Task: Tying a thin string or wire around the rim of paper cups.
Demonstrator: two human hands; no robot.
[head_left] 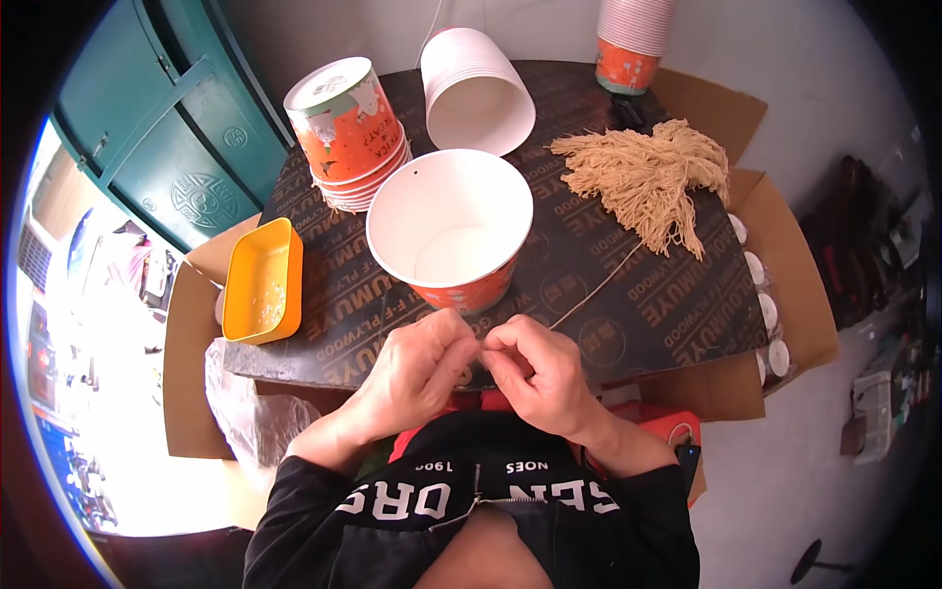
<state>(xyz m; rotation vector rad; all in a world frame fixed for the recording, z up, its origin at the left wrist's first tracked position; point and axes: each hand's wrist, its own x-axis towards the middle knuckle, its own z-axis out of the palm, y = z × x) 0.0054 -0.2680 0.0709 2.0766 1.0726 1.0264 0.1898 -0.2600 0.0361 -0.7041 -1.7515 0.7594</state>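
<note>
Left hand [424, 361] and right hand [543, 371] meet, each grip pinched, apparently on tan cord [599, 288]; white-lined bucket [451, 224] stands upright just beyond, nearer the left.

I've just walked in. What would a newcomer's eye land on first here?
Probably the large open paper bucket, white inside and orange outside, at the front middle of the dark table, just beyond the left hand and right hand. Next, the shaggy bundle of tan strings on the table's right and the bright yellow tray on its left.
</note>
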